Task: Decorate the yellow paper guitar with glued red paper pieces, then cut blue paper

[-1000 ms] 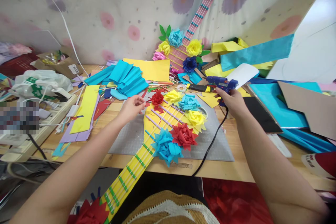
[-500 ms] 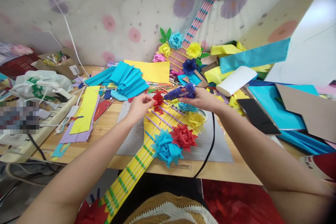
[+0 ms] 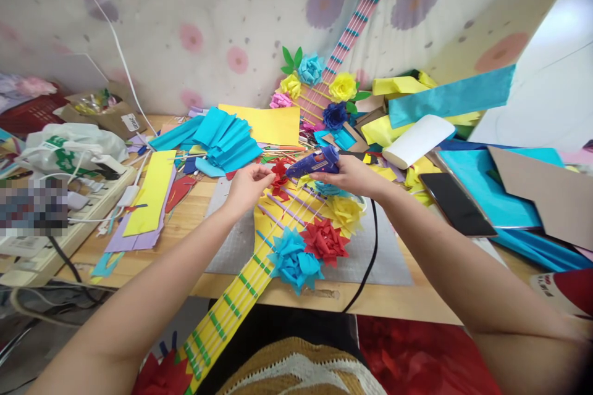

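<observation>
My right hand (image 3: 354,176) is wrapped round a dark blue glue gun (image 3: 314,163), its nozzle pointing left at a small red paper flower (image 3: 280,180). Thumb and fingers of my left hand (image 3: 251,188) pinch the near left side of that flower. Below both hands lies a yellow paper guitar (image 3: 264,216) with white strings and green frets, its neck reaching past the table edge toward me. On its body sit a blue paper flower (image 3: 296,260), a larger red one (image 3: 325,241) and a yellow one (image 3: 345,213). The nozzle tip is partly lost against the red petals.
A grey cutting mat (image 3: 384,253) lies under the guitar. Behind it a pink paper guitar (image 3: 311,102) leans on the wall. Folded blue paper (image 3: 227,142) lies left, a phone (image 3: 456,203) right. The glue gun's black cord (image 3: 374,253) hangs over the front edge.
My right hand and the glue gun have shifted slightly left, bringing the nozzle closer against the small red flower. My left hand stays almost still, pinching the flower.
</observation>
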### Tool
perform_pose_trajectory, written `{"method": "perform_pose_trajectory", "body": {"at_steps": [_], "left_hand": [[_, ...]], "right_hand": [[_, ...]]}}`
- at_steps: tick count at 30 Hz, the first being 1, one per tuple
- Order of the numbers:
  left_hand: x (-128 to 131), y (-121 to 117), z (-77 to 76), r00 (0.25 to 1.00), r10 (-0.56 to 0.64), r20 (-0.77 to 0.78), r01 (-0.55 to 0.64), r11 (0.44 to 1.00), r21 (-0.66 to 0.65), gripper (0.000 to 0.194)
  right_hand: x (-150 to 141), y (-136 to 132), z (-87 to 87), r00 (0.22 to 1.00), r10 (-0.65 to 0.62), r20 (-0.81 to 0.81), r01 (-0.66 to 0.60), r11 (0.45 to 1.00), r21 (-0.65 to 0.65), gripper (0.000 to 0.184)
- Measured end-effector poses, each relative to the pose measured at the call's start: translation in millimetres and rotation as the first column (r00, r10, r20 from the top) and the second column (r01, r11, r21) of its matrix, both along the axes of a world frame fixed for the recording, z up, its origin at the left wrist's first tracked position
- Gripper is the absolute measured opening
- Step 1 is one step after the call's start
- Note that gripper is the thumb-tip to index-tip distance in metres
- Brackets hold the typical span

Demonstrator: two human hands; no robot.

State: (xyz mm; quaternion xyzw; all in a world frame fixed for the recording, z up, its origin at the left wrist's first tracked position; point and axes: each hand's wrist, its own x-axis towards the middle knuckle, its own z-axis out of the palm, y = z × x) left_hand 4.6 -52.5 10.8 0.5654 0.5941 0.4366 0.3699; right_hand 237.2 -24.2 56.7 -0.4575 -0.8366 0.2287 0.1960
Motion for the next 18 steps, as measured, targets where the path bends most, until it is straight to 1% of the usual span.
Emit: {"method": "perform_pose_trajectory", "body": {"at_steps": [7,12,18], "left_hand": [[0.9,1.1,-0.3,1.0,-0.005,-0.015,0.005,1.0,0.007,0.026],[0.8,0.3,1.0,1.0,0.0,-0.015,0.0,1.0,0.0,0.025],[1.5,-2.4,4.5,1.0,-0.008,-0.001,0.008,1.0,-0.005,0.025]], "right_hand": [[-1.4,-0.6,2.5,0.999,0.001,0.046,0.0,1.0,-0.006,0.046],[-2.1,-0.2,3.6,1.0,-0.003,0.029,0.002,1.0,0.03,0.045],[-4.0,0.3,5.3,0.999,-0.026,0.032,0.025,0.999,0.029,0.045]]}}
